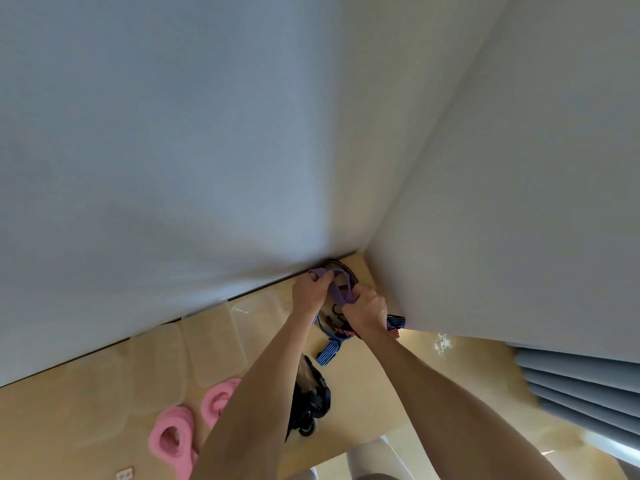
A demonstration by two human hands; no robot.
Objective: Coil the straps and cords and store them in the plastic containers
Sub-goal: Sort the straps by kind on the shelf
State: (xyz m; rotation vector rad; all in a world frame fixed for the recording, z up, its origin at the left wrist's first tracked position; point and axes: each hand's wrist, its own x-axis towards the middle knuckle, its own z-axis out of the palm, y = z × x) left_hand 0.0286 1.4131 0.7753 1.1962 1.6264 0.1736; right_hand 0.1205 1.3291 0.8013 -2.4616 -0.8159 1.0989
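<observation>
White walls meet in a corner above a pale wooden counter, and most of the view is wall. At the far left, two pink coiled straps sit rolled up on the counter, a second one just beside the first; they look finished. Behind them a row of clear plastic containers lines the wall edge, and none I can see holds anything, so I judge the storing is mostly still to do. Further right, a black buckled strap lies in a loose heap, uncoiled. Past it, blue striped straps sprawl tangled toward the corner. Over these the left hand has its fingers curled round one end of a purple strap, and the right hand clenches the other end, the band stretched between them in the corner. I take this as the start of coiling it. Room is tight here: walls close on two sides. Open counter lies toward the near edge, at the right by the grey blinds.
</observation>
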